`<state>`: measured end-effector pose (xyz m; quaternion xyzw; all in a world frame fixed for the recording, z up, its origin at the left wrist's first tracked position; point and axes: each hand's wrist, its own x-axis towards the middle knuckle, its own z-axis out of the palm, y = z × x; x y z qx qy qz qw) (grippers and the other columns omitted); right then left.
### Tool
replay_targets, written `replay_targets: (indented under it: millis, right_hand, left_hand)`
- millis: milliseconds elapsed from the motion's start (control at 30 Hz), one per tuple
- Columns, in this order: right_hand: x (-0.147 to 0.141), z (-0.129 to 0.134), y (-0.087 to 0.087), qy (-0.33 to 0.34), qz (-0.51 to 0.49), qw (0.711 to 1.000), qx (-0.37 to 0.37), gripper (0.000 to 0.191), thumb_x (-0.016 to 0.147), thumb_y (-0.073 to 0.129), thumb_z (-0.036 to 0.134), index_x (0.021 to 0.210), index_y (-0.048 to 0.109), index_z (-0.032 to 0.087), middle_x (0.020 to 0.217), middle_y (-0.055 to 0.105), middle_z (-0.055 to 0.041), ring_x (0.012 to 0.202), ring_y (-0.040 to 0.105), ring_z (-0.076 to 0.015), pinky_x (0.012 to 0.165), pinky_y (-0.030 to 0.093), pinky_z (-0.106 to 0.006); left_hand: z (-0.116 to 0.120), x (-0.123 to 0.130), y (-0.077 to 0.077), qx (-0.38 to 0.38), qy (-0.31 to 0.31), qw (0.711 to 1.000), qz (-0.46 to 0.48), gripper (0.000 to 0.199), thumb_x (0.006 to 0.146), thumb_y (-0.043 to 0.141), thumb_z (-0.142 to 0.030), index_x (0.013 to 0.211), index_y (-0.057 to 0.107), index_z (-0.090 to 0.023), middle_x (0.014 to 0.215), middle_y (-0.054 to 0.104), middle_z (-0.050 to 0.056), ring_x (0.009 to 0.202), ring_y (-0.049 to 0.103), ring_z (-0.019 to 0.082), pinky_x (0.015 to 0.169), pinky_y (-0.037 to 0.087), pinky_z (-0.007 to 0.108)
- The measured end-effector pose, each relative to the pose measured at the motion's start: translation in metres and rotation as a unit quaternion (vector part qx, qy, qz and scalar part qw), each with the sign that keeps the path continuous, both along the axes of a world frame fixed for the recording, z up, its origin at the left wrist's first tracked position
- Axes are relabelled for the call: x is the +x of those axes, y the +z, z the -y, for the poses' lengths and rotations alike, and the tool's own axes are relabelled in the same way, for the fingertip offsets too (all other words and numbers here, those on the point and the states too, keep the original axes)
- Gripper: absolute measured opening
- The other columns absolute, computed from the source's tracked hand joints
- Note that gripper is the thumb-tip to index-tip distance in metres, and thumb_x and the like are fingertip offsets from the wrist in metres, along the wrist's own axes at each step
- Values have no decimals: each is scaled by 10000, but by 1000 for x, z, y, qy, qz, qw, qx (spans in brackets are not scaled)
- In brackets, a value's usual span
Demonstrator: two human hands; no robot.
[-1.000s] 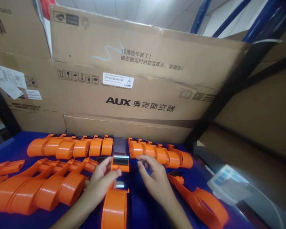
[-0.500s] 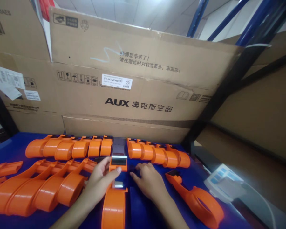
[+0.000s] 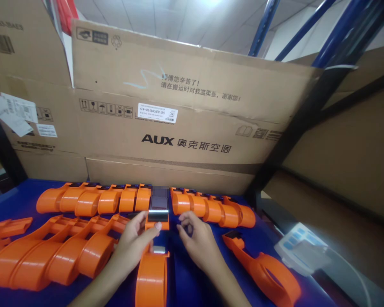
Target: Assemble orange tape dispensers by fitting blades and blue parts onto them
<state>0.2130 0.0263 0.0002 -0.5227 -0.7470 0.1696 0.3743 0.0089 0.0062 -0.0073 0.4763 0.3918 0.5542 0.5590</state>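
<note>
My left hand is closed on an orange tape dispenser, with the thumb lying across its upper part. This dispenser points away from me. A black strip with a pale toothed edge crosses its far end, and its round body is nearest me. Beyond the toothed edge is a dark grey flat piece; whether it is joined to the dispenser I cannot tell. Just right of the dispenser, my right hand hovers with curled fingers and the thumb apart from them. Nothing clear shows between them.
Orange dispensers stand in a back row on the blue surface, and several more lie at left. One dispenser lies at right, near a white device with blue keys. Behind is a cardboard box.
My right hand has risen slightly, its fingers curling in more toward the thumb. My left hand keeps its hold on the dispenser. The view has shifted slightly.
</note>
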Motion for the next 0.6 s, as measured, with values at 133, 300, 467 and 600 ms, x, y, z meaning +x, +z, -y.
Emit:
replay_targets:
  millis: [133, 300, 467, 600]
  right_hand:
    - [-6, 9, 9, 3, -131, 989, 67, 94, 952, 600, 300, 1003, 577, 223, 826, 683, -18, 698, 652, -179, 680, 527, -274]
    - [-12, 19, 9, 37, -150, 982, 109, 35, 948, 580, 239, 928, 556, 224, 833, 668, -26, 751, 669, -183, 719, 544, -277]
    - [-13, 23, 7, 92, -87, 988, 91, 103, 994, 514, 231, 896, 546, 230, 776, 662, -19, 696, 648, -172, 659, 516, -262]
    - [-11, 23, 5, 138, -67, 986, 72, 82, 988, 509, 202, 916, 520, 240, 764, 673, -1, 667, 649, -157, 642, 495, -245]
  left_hand:
    - [0, 1, 0, 1, 10, 1000, -4, 399, 844, 770, -426, 1149, 677, -186, 796, 669, -6, 483, 494, 73, 487, 446, 196]
    - [2, 3, 3, 9, 18, 1000, 2, 419, 812, 800, -423, 1142, 703, -185, 923, 728, 58, 776, 666, 191, 671, 542, 256]
    - [2, 3, 1, 7, 9, 1000, 3, 450, 826, 788, -428, 1190, 683, -185, 978, 721, 79, 867, 667, 226, 694, 548, 274]
    - [2, 2, -2, 4, -3, 1000, -17, 445, 838, 771, -451, 1172, 673, -174, 882, 678, 40, 634, 570, 137, 530, 488, 221]
